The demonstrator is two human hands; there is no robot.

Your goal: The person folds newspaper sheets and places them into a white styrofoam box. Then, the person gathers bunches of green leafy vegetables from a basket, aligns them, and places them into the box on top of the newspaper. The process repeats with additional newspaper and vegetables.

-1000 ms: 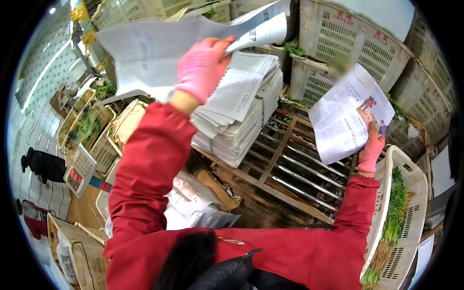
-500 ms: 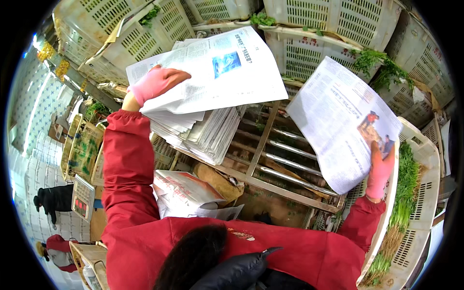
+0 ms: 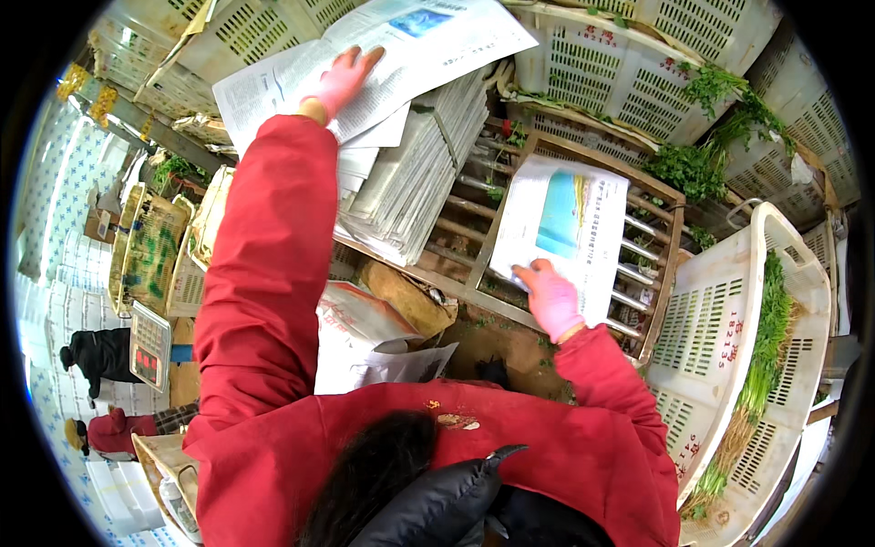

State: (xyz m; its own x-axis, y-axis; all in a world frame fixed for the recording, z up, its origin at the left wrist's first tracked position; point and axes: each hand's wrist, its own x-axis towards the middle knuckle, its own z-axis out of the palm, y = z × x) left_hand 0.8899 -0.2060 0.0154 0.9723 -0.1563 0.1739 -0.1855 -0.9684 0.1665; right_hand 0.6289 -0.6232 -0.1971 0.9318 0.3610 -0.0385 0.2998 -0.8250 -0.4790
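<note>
A printed newspaper sheet (image 3: 602,246) with a large blue-and-yellow picture lies on a slatted metal rack (image 3: 501,307), covering several of its bars. The right hand (image 3: 552,299), in a pink glove, rests on the sheet's near edge with its fingertips on the paper; whether it pinches the edge or only presses on it, I cannot tell. Left of this sheet, on the same rack, stands a thick stack of newspapers (image 3: 419,182) with a dark strap (image 3: 445,137) running over it. A wide, unfolded newspaper (image 3: 456,50) with a blue picture lies across the top of the stack and reaches past its left side. The left hand (image 3: 342,82), also gloved in pink, lies on this newspaper with its fingers spread and not clenched. Both arms wear red sleeves. To the right of the rack, a pale plastic crate (image 3: 702,319) holds long green bunches (image 3: 764,342) with brownish lower ends. Beyond the rack are slotted crates (image 3: 583,68), with leafy greens (image 3: 688,170) hanging at their edges. Below the stack, near the person's body, sit a brown sack (image 3: 415,301) and some white papers (image 3: 369,351). Farther left are a scale (image 3: 150,342) with a red display, a person in black (image 3: 102,356) and a person in red (image 3: 118,432).
</note>
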